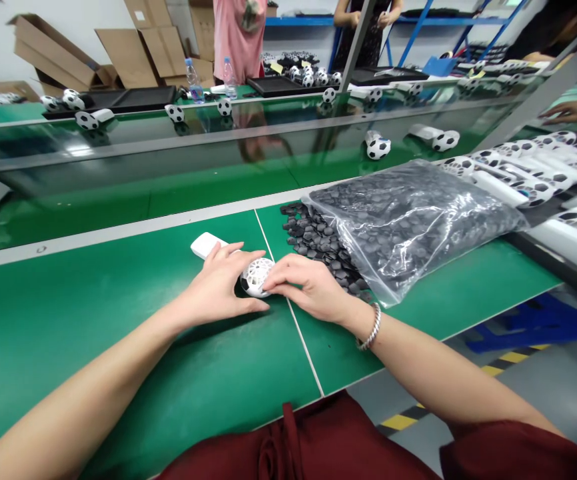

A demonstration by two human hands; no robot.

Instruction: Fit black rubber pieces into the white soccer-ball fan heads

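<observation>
My left hand (217,283) wraps the near side of a white lattice ball (258,276), which has hexagonal openings and a dark inside. A white plastic handle (207,245) sticks out from the ball, past my left hand toward the far left. The fingertips of my right hand (308,287) press on the ball from the right. Just beyond my right hand lies a spill of small black hexagonal pieces (318,247), running out of a clear plastic bag (408,227). Both hands rest over the green work mat (118,353).
Several white handled parts with black patches lie stacked at the right. Beyond a glass partition (168,137), finished football-patterned items stand on a far bench. A co-worker's hand (571,111) shows at the upper right, and two standing people and cardboard sheets show behind.
</observation>
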